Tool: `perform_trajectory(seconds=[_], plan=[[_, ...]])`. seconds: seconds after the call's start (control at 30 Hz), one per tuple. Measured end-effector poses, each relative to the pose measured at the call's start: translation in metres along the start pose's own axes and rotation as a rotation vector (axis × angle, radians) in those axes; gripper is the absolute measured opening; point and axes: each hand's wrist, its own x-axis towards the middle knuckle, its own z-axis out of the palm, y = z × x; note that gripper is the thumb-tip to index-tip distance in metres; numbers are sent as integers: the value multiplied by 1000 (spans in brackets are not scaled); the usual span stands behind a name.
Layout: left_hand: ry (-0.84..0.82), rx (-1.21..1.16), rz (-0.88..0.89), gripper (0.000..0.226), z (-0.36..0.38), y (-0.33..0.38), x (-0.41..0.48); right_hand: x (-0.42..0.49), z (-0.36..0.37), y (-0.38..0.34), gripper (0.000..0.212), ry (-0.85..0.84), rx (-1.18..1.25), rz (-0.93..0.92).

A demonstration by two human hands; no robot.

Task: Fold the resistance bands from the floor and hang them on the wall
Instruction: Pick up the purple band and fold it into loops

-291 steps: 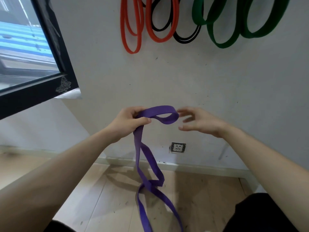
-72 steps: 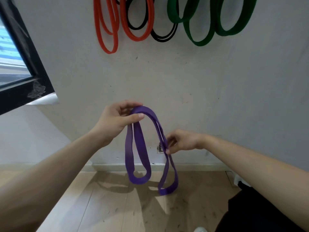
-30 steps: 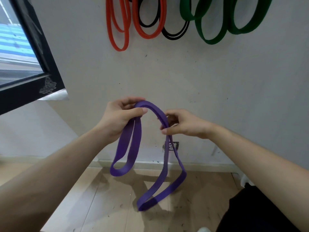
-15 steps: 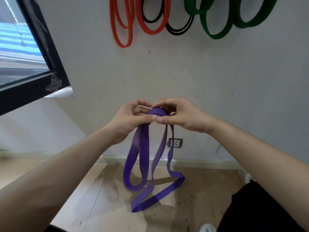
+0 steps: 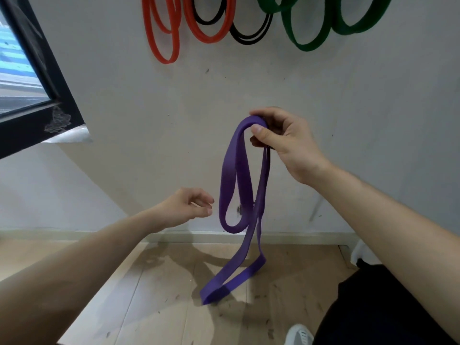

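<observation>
A purple resistance band (image 5: 235, 185) hangs folded in front of the white wall (image 5: 348, 100). My right hand (image 5: 281, 138) grips its folded top, thumb pressed over the bend. One short loop ends above the skirting board, and a longer loop reaches down over the wooden floor (image 5: 161, 295). My left hand (image 5: 188, 206) is lower and to the left of the band, fingers loosely curled, holding nothing and not touching it.
Orange bands (image 5: 171, 28), black bands (image 5: 249, 36) and green bands (image 5: 313, 33) hang on the wall above. A black-framed window (image 5: 37, 100) stands at the left. My dark trouser leg (image 5: 373, 307) and a white shoe (image 5: 298, 334) are at the bottom right.
My left hand has let go of the band's top and dropped down to the left. My right hand now holds the folded top alone and has moved up and right.
</observation>
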Motion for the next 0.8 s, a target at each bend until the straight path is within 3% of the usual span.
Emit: perform_trajectory(seconds=[0.1, 0.13, 0.2, 0.3, 0.4, 0.57, 0.8], plan=[[-121, -44, 6, 65, 12, 10, -1, -1, -7, -3, 25, 30, 14, -7], [-154, -34, 21, 69, 18, 14, -2, -1, -9, -4, 25, 38, 15, -9], [-180, -23, 59, 57, 29, 17, -1, -1, -12, -6, 26, 51, 9, -17], [-72, -18, 52, 27, 43, 20, 3, -1, -16, -7, 24, 70, 13, -35], [-10, -52, 18, 12, 46, 22, 6, 1, -23, -6, 24, 107, 4, -34], [86, -280, -40, 12, 38, 29, 8, 3, -36, 2, 23, 104, -98, -16], [238, -770, -63, 20, -1, 44, 6, 0, -52, 28, 26, 9, -329, 114]])
